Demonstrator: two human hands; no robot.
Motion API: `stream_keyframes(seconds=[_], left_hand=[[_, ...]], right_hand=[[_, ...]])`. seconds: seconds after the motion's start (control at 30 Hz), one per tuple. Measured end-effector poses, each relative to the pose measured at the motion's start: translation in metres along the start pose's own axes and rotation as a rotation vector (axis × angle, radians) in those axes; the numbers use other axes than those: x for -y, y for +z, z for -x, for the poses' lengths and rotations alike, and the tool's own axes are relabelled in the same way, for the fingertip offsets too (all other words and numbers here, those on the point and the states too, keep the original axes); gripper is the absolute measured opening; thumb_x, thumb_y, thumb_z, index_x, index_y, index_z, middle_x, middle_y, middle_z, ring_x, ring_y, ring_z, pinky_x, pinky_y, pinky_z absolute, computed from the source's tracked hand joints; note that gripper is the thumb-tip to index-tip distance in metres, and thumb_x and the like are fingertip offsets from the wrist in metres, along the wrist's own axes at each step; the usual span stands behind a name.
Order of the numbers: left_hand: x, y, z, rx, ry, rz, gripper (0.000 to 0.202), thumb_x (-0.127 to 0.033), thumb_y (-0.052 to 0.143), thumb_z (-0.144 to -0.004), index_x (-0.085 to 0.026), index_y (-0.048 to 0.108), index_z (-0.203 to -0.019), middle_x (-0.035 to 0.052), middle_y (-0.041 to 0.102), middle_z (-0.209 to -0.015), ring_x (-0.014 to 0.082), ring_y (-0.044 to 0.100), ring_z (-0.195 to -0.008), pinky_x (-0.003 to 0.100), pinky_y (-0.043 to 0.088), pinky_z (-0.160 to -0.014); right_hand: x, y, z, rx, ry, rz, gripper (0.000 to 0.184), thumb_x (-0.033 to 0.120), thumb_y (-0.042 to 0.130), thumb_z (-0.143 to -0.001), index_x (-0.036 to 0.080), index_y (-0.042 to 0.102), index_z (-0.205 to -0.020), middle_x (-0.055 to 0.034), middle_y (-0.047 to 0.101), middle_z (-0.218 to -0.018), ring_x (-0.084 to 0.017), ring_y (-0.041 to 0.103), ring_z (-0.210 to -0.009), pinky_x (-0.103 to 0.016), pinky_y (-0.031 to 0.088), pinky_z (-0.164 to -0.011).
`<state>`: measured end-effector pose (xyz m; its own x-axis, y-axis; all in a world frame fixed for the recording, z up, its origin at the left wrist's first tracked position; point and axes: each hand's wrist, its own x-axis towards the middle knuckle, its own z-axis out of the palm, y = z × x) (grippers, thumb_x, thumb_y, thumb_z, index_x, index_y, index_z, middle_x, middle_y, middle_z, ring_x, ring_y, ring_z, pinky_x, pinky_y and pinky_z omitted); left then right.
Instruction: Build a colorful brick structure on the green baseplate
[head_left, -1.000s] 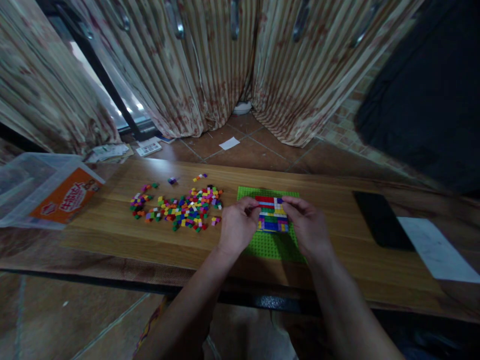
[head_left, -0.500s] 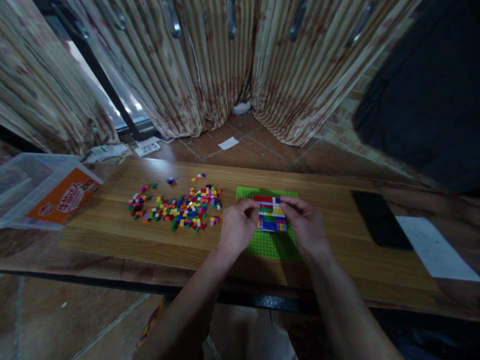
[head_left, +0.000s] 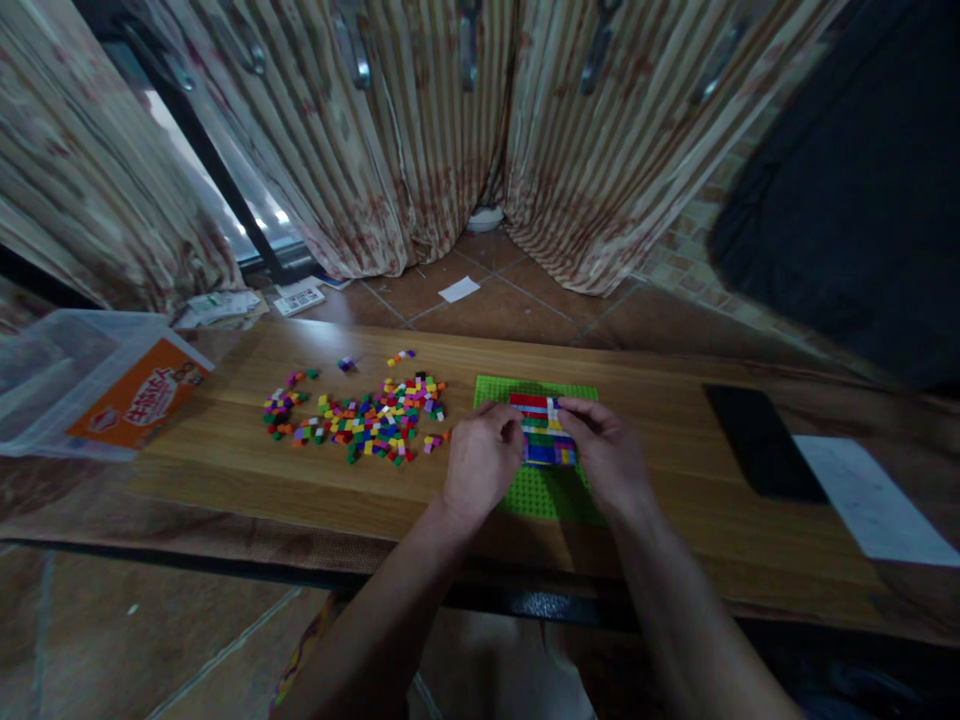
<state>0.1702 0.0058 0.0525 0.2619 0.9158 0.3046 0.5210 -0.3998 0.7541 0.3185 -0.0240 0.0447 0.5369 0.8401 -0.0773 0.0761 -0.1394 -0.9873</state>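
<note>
A block of coloured toy bricks (head_left: 546, 432), in rows of red, white, green, yellow and blue, sits on a green studded baseplate (head_left: 547, 500). At the block's left side is my left hand (head_left: 481, 458), its fingers curled and pinched together; whatever they hold is hidden. My right hand (head_left: 611, 452) is at the upper right corner of the block, with thumb and forefinger closed close to the bricks. A small piece between those fingertips cannot be made out. Both hands cover parts of the block's sides.
Loose coloured bricks (head_left: 386, 422) lie scattered on the wooden table (head_left: 300, 500) to the left. Beyond them stands a clear plastic box (head_left: 97, 340) with an orange label. A black tablet-like slab (head_left: 761, 440) and a white sheet (head_left: 874, 495) are at the right.
My left hand has shifted slightly right, over the block's left edge. My right fingertips have moved a little left and down at its corner. The whole view has shifted slightly.
</note>
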Motion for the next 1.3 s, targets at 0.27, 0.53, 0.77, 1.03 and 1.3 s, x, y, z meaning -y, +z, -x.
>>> stream_keyframes(seconds=[0.27, 0.53, 0.77, 1.03, 1.3], left_hand=[[0.006, -0.009, 0.003, 0.026, -0.034, 0.105, 0.021, -0.015, 0.055, -0.086, -0.022, 0.071, -0.096, 0.0029, 0.073, -0.094, 0.0151, 0.067, -0.084, 0.027, 0.054, -0.078], [0.043, -0.051, -0.012, -0.028, -0.119, 0.055, 0.019, -0.015, 0.054, -0.083, -0.018, 0.072, -0.090, 0.0042, 0.074, -0.087, 0.0156, 0.068, -0.079, 0.027, 0.053, -0.076], [0.066, -0.095, -0.014, 0.103, -0.174, -0.044, 0.016, -0.015, 0.058, -0.077, -0.017, 0.073, -0.082, 0.0030, 0.075, -0.081, 0.0169, 0.069, -0.075, 0.025, 0.052, -0.072], [0.067, -0.095, -0.009, 0.158, -0.190, -0.376, 0.021, -0.014, 0.054, -0.078, -0.019, 0.074, -0.083, 0.0046, 0.074, -0.084, 0.0190, 0.068, -0.080, 0.027, 0.050, -0.078], [0.059, -0.070, -0.007, 0.146, -0.119, -0.570, 0.027, -0.011, 0.051, -0.080, -0.022, 0.072, -0.094, 0.0055, 0.072, -0.098, 0.0197, 0.066, -0.088, 0.028, 0.049, -0.080]], right_hand=[[0.000, 0.000, 0.000, 0.006, -0.006, -0.065, 0.031, 0.040, 0.075, -0.065, 0.020, 0.074, -0.089, -0.0044, 0.073, -0.086, -0.020, 0.065, -0.078, -0.037, 0.052, -0.075], [0.000, -0.001, -0.001, 0.003, 0.013, -0.071, 0.032, 0.040, 0.076, -0.064, 0.021, 0.074, -0.088, -0.0040, 0.073, -0.086, -0.020, 0.065, -0.078, -0.037, 0.052, -0.075], [-0.002, 0.000, -0.002, -0.004, 0.032, -0.037, 0.033, 0.042, 0.075, -0.064, 0.021, 0.074, -0.090, -0.0037, 0.073, -0.085, -0.019, 0.064, -0.075, -0.037, 0.051, -0.073], [-0.003, 0.008, 0.001, -0.004, 0.016, 0.006, 0.036, 0.043, 0.074, -0.063, 0.021, 0.073, -0.091, -0.0041, 0.072, -0.088, -0.021, 0.063, -0.079, -0.039, 0.050, -0.077], [-0.002, 0.010, 0.002, 0.027, 0.020, 0.017, 0.036, 0.043, 0.073, -0.065, 0.022, 0.073, -0.094, -0.0047, 0.072, -0.089, -0.021, 0.064, -0.079, -0.038, 0.050, -0.075]])
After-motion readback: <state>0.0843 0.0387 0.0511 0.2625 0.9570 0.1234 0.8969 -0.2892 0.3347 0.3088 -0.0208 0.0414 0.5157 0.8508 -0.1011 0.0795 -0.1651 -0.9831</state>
